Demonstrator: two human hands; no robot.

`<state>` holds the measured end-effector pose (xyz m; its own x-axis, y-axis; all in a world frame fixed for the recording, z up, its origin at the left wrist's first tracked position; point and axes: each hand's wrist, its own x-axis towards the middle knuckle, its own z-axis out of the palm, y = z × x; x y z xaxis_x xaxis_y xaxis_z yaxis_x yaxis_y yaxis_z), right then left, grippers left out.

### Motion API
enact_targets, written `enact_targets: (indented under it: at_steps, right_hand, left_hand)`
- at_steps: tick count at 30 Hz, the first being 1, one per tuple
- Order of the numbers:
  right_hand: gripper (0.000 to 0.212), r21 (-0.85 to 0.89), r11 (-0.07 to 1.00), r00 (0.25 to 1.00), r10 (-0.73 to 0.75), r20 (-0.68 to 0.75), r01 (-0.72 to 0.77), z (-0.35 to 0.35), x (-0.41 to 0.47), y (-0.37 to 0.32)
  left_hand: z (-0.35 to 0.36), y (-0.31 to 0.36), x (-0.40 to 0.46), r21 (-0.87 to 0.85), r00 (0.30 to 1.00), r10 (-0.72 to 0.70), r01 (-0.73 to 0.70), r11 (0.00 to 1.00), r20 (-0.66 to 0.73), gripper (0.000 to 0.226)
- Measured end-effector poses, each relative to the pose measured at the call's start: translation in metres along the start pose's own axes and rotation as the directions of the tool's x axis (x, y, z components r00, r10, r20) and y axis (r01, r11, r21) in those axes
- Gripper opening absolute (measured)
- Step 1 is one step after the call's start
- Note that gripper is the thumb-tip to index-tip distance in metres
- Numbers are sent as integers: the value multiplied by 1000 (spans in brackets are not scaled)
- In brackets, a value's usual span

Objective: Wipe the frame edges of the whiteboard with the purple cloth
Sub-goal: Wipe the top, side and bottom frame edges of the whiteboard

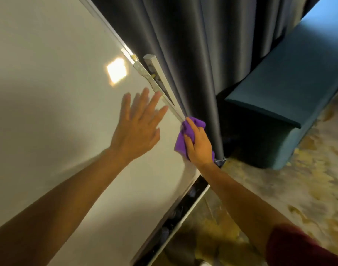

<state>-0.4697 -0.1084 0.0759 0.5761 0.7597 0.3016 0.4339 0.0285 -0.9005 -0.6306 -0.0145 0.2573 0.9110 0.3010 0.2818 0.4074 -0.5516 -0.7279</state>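
Note:
The whiteboard [49, 93] fills the left of the view, its pale surface glossy with a bright reflection. Its metal frame edge [114, 37] runs diagonally down the right side. My left hand [137, 127] lies flat on the board with fingers spread, fingertips close to the frame. My right hand [199, 144] presses the purple cloth [185, 137] against the lower part of the right frame edge. The cloth wraps over the edge, partly hidden under my fingers. Along the bottom of the board runs the marker tray [183, 214].
A dark grey curtain [193, 54] hangs right behind the board's right edge. A teal upholstered bench [291, 89] stands to the right. The patterned floor [279, 198] spreads below. A metal bracket [154, 64] sticks out from the frame.

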Motion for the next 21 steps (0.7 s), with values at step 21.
enact_targets:
  at_steps: [21]
  right_hand:
    - [46, 258, 721, 765, 583, 274, -643, -1, -10, 60]
  left_hand:
    - [37, 43, -25, 49, 963, 219, -229, 972, 155, 83]
